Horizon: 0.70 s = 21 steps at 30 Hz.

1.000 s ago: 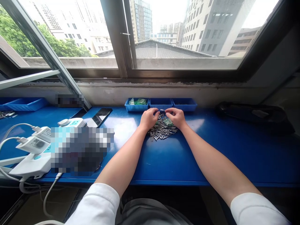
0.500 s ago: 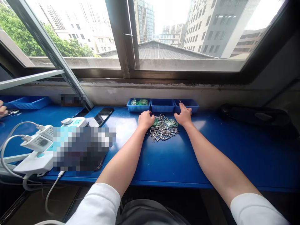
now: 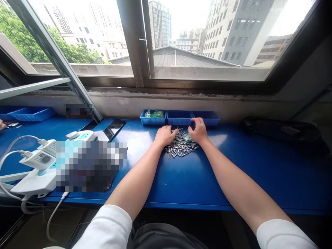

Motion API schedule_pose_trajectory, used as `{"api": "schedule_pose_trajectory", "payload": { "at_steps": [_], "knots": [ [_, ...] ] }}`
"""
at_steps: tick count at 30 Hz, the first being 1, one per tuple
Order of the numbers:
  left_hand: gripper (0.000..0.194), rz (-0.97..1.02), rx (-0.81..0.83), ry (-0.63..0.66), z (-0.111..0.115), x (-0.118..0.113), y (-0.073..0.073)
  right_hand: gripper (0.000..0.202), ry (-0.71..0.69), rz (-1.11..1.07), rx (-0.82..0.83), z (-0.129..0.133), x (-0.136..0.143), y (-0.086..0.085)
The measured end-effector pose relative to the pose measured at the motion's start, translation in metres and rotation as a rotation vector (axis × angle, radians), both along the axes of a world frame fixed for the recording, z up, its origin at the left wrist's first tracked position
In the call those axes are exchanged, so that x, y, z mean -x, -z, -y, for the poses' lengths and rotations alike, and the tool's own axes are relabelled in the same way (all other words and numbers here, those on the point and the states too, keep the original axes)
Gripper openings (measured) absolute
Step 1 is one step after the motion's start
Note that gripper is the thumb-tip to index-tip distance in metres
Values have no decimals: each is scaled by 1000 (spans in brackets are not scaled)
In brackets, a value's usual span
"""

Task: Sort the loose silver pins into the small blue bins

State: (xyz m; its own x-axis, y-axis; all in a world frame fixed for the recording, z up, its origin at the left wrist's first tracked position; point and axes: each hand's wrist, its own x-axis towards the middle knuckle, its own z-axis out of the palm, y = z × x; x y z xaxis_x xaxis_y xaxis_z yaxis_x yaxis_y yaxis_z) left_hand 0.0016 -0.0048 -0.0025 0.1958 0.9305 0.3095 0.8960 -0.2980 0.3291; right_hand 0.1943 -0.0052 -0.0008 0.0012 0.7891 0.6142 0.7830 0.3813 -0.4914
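Left hand (image 3: 166, 136) is at the left/far side of the metal pin pile (image 3: 179, 148), palm down, thumb reaching over the pins. Small gap between thumb and index; other fingertips hidden, so can't tell if it grips a pin. Right hand (image 3: 199, 132) is at the pile's right/far side, index pointing toward the bins, thumb lower. Thumb and index moderately apart, nothing visible between them; contact with a bin unclear.

Pin pile lies loose on the blue table (image 3: 181, 186), between and in front of the hands, pins pointing every way. Green piece (image 3: 187, 138) sits in the pile near the right thumb.

Three blue bins in a row behind the hands, by the wall: left bin (image 3: 153, 121) has green items, middle bin (image 3: 178, 122) and right bin (image 3: 213, 122) have contents too dark to tell.

Left side: phone (image 3: 117, 127) flat on table, power strip (image 3: 33, 182) with white chargers plugged in, pixelated object (image 3: 89, 167) beside it. Another person's hand (image 3: 2, 125) at far left edge, near more blue bins (image 3: 35, 114). Dark object (image 3: 280, 129) far right.
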Motion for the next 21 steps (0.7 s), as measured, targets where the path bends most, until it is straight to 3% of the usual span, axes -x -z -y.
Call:
{"api": "schedule_pose_trajectory", "payload": {
  "at_steps": [4,13,21],
  "knots": [
    [48,-34,-10,58,1,-1,0,24,-23,93,89,6,11,0],
    [34,-10,-68,112,2,0,-1,19,-40,143,227,5,13,4],
    [34,-30,-57,157,2,0,-1,35,-73,102,169,5,13,4]
  ]
}}
